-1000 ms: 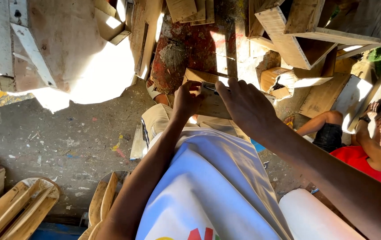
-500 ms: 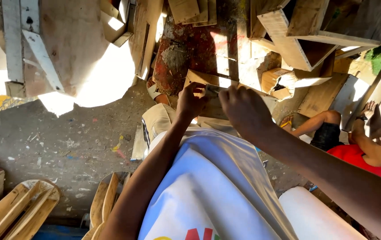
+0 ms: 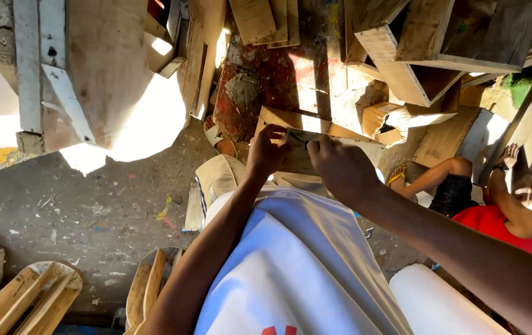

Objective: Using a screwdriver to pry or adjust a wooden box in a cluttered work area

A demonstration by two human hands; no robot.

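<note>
- Left hand [image 3: 267,152] closed on the near edge of a flat wooden board [image 3: 297,139], held above the lap.
- Right hand [image 3: 340,169] pinches a thin dark tool [image 3: 300,138] against the board.
- Seated person [image 3: 495,217] at right.

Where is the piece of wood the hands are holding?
In the head view, the wooden board sits top centre, gripped by the left hand and right hand, just below the red-stained block.

Wooden board [image 3: 303,139] under both hands, scrap wood [image 3: 415,56] behind, seated person [image 3: 508,217] right
</note>
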